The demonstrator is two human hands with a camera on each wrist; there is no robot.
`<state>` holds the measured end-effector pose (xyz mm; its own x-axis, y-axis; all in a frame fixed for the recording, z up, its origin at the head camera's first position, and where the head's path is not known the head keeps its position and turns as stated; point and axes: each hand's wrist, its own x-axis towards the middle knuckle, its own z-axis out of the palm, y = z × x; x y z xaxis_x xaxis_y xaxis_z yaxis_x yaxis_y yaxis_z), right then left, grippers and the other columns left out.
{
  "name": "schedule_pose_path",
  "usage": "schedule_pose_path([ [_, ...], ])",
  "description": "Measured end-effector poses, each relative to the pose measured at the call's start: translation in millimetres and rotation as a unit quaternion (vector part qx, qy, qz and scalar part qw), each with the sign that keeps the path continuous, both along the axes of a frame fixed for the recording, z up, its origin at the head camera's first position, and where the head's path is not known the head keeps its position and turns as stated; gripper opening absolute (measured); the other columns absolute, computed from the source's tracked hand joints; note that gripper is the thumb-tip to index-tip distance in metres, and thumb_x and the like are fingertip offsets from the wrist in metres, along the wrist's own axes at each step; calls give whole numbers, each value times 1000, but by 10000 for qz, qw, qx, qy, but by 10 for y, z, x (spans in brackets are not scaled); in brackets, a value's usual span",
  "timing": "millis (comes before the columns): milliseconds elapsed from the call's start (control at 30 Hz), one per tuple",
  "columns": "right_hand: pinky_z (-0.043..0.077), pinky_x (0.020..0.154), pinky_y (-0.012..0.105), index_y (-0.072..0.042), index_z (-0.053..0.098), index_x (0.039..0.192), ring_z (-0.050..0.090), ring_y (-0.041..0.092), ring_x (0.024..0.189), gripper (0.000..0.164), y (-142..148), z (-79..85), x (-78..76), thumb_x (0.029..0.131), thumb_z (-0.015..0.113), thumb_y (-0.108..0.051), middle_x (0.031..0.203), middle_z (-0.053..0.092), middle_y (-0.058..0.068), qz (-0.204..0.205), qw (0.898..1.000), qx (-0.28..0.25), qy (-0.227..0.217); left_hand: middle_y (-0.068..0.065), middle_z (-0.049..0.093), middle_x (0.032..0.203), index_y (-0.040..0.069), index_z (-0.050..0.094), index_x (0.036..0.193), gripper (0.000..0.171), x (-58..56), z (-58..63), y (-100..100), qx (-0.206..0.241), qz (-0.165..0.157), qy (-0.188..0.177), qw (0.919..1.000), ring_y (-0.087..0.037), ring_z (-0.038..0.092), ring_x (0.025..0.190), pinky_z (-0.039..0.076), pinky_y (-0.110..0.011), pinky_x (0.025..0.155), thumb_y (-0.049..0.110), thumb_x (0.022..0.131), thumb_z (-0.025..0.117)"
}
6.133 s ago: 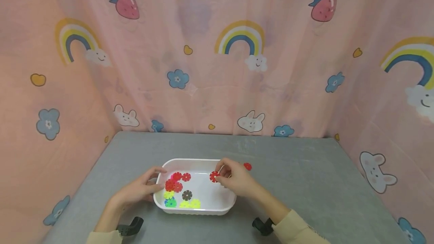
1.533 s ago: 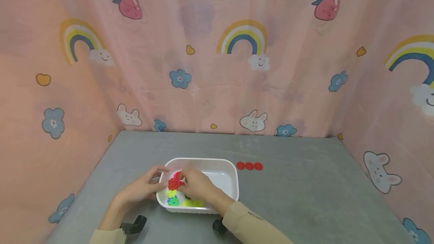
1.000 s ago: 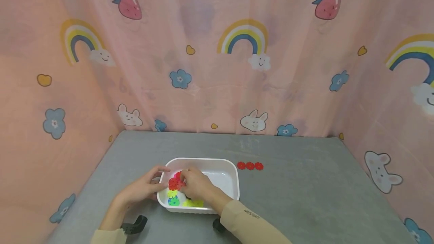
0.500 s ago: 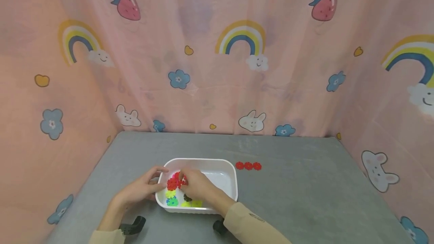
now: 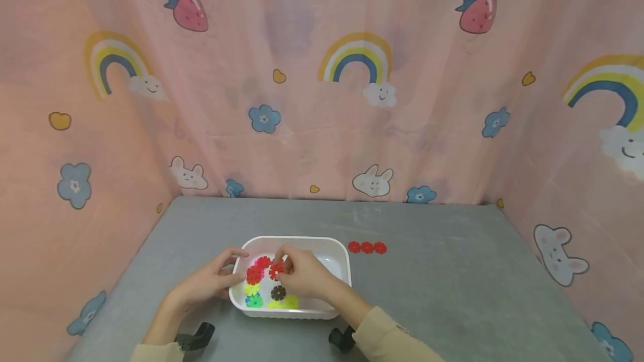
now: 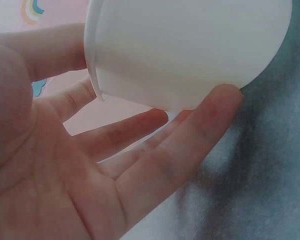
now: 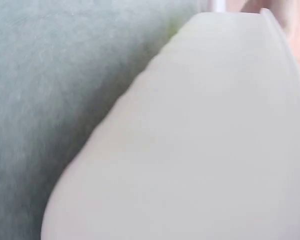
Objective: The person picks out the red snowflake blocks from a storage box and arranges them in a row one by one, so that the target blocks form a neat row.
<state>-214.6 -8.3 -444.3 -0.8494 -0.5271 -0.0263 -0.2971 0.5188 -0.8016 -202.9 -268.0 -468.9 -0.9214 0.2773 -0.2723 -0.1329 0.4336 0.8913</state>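
Observation:
A white plastic tray [image 5: 322, 296] holds flower-shaped plastic discs. My left hand [image 5: 208, 277] grips the tray's left end; in the left wrist view one digit bends over the rim and the other fingers [image 6: 175, 155] support the outer wall. Over the tray, my right hand [image 5: 308, 274] pinches a red flower disc [image 5: 275, 271] between thumb and fingers. Left of it lie several red discs [image 5: 254, 275], with pink showing among them. Yellow discs [image 5: 290, 302], a green disc [image 5: 255, 300] and a dark brown disc [image 5: 278, 293] lie nearer me. The tray's outer wall [image 7: 190, 140] fills the right wrist view.
Three red discs [image 5: 367, 247] lie in a row on the grey table [image 5: 453, 284], just beyond the tray's right end. A pink patterned curtain [image 5: 312, 144] encloses the table's back and sides. Black wrist mounts [image 5: 196, 338] hang below both forearms.
Earlier my right hand carried a red disc at the tray's right; three now lie in the row outside. Since then it reached into the red pile and drew one disc rightward. Left hand stays put.

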Motion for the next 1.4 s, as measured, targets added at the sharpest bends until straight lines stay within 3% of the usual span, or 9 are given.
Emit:
schedule_pose_path([
  [433,52,58,24,-15,60,105,58,13,67,18,408,146,25,93,71,-9,81,61,-2,-27,9988,-391,296,-27,33,154,11,43,146,56,-2,6,-8,170,19,-84,9998,-36,57,120,61,-42,81,20,97,69],
  [800,55,59,28,-16,60,106,61,16,64,20,834,185,-3,93,70,-6,79,61,0,-334,9972,-576,341,-29,36,152,12,43,145,56,-12,-20,-20,110,-8,-24,9999,-34,59,118,61,-42,80,21,97,69],
  [1400,57,65,34,-6,58,112,61,24,69,23,1536,103,-164,92,70,-8,84,62,9,-1174,9903,-691,-277,-30,36,153,13,44,144,55,2,-4,-6,-26,83,12,10000,-37,58,121,61,-41,81,23,96,71],
])
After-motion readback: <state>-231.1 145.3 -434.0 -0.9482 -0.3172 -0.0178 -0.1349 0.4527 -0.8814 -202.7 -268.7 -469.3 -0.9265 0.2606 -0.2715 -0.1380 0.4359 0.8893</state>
